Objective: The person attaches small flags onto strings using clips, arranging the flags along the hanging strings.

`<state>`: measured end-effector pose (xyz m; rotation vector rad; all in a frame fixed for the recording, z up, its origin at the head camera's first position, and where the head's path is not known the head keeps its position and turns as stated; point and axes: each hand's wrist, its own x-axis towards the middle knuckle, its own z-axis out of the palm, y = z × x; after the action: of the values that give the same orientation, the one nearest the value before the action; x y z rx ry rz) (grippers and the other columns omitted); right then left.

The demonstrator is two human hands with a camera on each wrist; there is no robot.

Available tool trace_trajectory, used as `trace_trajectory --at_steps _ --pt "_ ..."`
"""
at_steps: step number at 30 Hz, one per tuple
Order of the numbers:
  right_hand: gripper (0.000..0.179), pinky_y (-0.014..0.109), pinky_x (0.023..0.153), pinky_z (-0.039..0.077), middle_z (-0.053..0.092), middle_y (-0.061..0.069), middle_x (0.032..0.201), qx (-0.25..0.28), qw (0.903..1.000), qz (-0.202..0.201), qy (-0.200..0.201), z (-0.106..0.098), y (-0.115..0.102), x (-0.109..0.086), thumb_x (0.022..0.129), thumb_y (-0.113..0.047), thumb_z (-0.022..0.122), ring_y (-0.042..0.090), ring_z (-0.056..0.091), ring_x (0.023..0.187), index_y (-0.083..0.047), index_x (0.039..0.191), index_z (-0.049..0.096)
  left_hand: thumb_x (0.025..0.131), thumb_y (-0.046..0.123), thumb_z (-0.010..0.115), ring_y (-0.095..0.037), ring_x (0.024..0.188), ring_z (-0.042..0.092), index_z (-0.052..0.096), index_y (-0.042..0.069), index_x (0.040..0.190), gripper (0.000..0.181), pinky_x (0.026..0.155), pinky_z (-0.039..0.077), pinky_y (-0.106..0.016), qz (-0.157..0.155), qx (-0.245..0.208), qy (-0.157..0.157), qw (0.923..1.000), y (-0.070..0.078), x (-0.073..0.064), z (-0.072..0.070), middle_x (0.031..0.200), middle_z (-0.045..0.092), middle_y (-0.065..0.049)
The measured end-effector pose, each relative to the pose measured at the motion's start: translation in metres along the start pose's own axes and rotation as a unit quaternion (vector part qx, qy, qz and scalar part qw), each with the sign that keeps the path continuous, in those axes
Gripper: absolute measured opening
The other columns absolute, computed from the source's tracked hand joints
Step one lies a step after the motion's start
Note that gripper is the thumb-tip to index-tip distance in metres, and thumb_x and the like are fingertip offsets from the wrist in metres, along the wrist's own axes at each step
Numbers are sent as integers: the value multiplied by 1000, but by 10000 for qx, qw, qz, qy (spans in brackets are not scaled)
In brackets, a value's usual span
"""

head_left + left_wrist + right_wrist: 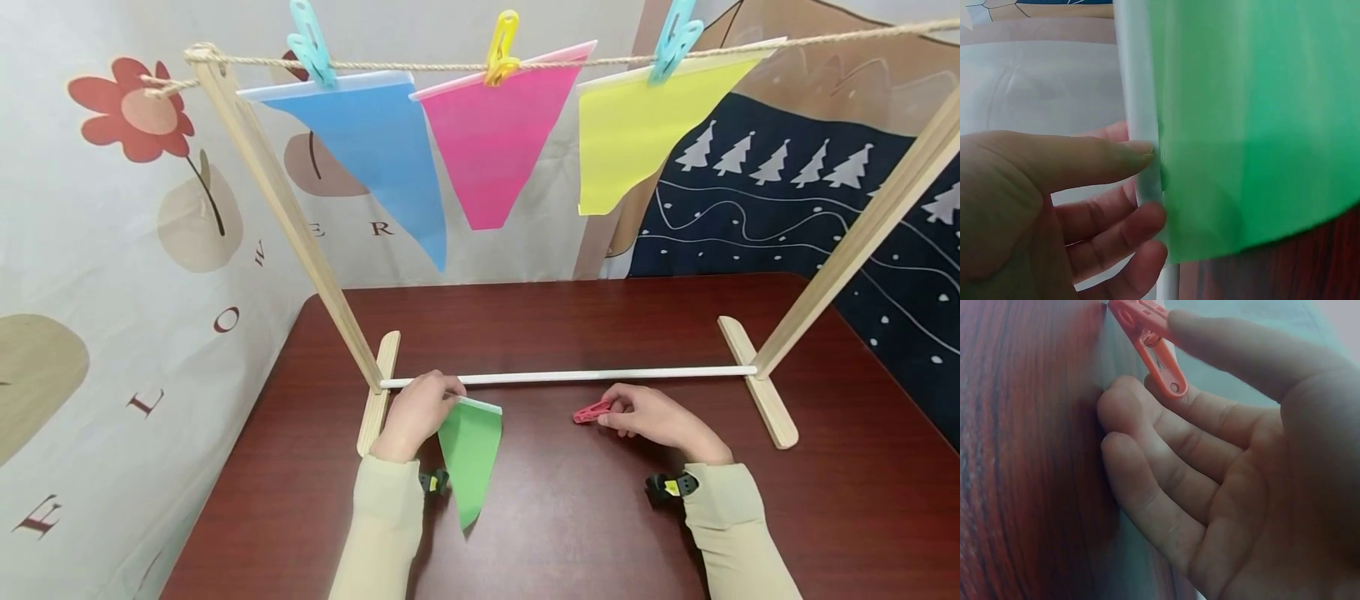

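Observation:
By its white top edge, my left hand (422,408) pinches a green pennant flag (471,454), which hangs point down over the table. In the left wrist view the thumb lies on the white strip with fingers behind it. My right hand (654,417) holds a red clothespin (592,412) between thumb and index finger, low over the table. The right wrist view shows that clothespin (1163,369) by its handle ends, the other fingers loosely curled. Above, a blue flag (375,150), a pink flag (506,137) and a yellow flag (660,125) hang from a rope (420,65).
Two wooden posts (292,217) on flat feet hold the rope, joined low by a white rod (570,377) behind both hands. Blue clothespins (311,46) and a yellow clothespin (502,50) grip the flags. The stand is on a dark red table (570,517); printed cloth hangs behind.

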<state>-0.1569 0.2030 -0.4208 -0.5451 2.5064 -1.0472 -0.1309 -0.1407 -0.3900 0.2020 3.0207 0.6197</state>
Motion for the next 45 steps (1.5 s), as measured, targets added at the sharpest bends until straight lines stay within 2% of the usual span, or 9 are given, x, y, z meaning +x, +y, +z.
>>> trace_trajectory --at_steps 6,10,14,24,28,32,38,45 --pt "33 27 54 46 58 0 71 -46 10000 -9 52 -3 -2 -1 83 -33 66 14 55 60 -7 101 59 86 7 57 -20 89 57 72 20 92 21 69 45 -32 44 62 139 9999 2 1 0 92 62 1" --pt "31 28 56 47 58 0 70 -107 9998 117 138 -6 -2 -2 82 -34 67 14 55 61 -9 100 59 85 3 56 -21 92 56 72 20 86 23 70 46 -33 121 67 308 9994 3 1 1 93 62 1" --pt "33 28 56 48 58 1 70 -75 9997 150 187 -8 -2 -4 82 -35 67 15 55 61 -9 101 59 84 7 61 -24 96 53 71 22 81 18 74 47 -37 145 170 367 9991 2 1 2 97 61 0" --pt "29 28 56 47 61 2 75 -103 9996 91 254 -14 -8 -8 82 -34 67 15 56 63 -12 100 60 82 11 66 -26 91 53 71 24 80 14 74 46 -38 211 317 639 9972 1 -2 1 92 59 -1" --pt "31 27 55 47 61 2 76 -97 9995 31 297 -16 -9 -10 83 -34 66 15 56 63 -11 101 60 82 13 67 -26 91 55 72 23 85 12 74 46 -38 318 368 785 9957 1 -1 1 90 60 -1" --pt "31 27 55 47 62 4 76 -82 9994 -33 336 -18 -9 -11 83 -34 66 16 56 64 -9 102 59 84 13 64 -26 91 58 71 20 91 12 71 47 -37 285 327 920 9948 1 0 1 89 63 0" --pt "30 27 54 47 60 1 75 -123 9991 33 393 -20 -10 -11 82 -33 67 16 56 64 -11 101 59 85 10 63 -21 86 59 70 14 90 10 70 47 -33 249 72 896 9956 0 1 1 90 63 -1" --pt "31 27 54 47 60 2 75 -106 9991 28 414 -19 -11 -12 82 -34 67 15 55 63 -11 101 59 83 13 67 -25 88 57 70 19 84 7 72 48 -36 216 30 899 9957 -3 2 3 100 59 -6"
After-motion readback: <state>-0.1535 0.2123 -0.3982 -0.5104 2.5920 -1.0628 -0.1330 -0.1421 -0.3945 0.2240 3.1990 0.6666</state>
